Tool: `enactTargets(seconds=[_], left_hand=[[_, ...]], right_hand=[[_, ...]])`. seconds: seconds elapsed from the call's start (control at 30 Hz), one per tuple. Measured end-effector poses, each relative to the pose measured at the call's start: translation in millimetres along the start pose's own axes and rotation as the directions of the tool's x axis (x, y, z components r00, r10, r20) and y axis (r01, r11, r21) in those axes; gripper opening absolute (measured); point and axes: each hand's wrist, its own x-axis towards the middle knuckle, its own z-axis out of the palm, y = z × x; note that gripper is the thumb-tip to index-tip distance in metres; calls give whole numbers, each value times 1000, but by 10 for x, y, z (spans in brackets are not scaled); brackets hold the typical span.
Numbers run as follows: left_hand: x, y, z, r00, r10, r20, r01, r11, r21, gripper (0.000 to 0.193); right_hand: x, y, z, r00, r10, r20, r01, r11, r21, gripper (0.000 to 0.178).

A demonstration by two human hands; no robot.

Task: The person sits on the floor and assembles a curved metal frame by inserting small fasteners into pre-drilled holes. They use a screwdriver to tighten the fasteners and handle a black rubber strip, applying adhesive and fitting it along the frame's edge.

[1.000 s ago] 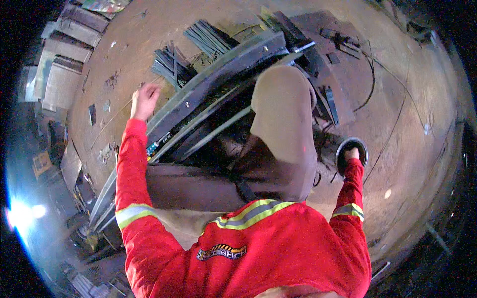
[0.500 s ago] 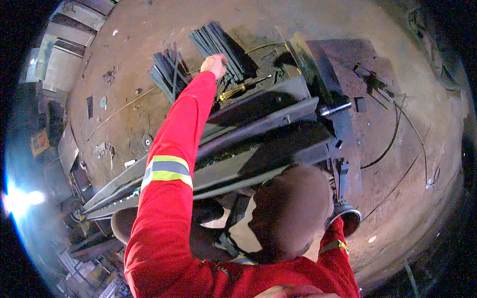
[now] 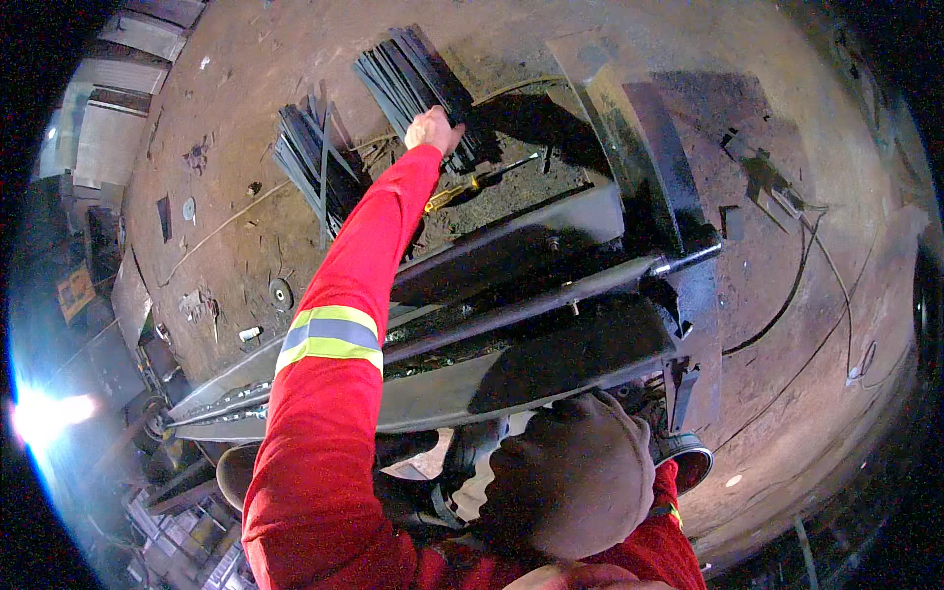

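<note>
My left hand (image 3: 435,131), at the end of a red sleeve with a reflective band, is curled over the near part of a bundle of dark metal strips (image 3: 401,74) on the floor. The fingertips are partly hidden among the strips. Left of it lies a second, looser bundle of strips (image 3: 303,157). Just below the hand is a screwdriver (image 3: 452,194) with a yellow handle. My right sleeve (image 3: 661,531) shows at the lower right; the hand itself is hidden behind a large brown rounded shape (image 3: 570,472) and a round dark rim (image 3: 694,470).
Long steel beams (image 3: 580,221) and a metal bar (image 3: 551,300) run slantwise before me. A steel plate (image 3: 644,128) stands at their right end. A cable (image 3: 787,295) lies farther right. Bright welding light (image 3: 49,418) glares at far left. A small disc (image 3: 281,292) lies left of my arm.
The view has shifted a little. My left hand has slid slightly right over the strip bundle. My right sleeve is now more covered by the brown shape.
</note>
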Motion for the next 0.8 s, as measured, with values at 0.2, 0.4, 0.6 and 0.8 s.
enactTargets(seconds=[0.2,0.4,0.6,0.8], left_hand=[[51,-75,67,998,-34,-46,24,978,-205,34],[73,-266,206,991,-71,-116,33,952,-305,29],[37,-168,-84,975,-154,-158,115,966,-232,26],[-26,-1,-102,991,-130,-32,131,991,28,59]], right_hand=[[-7,35,64,1000,14,10,-15,999,33,22],[-23,-60,22,1000,19,8,-20,999,42,22],[-33,-113,102,1000,26,14,-26,998,62,21],[-32,-42,120,1000,26,14,-27,998,65,21]])
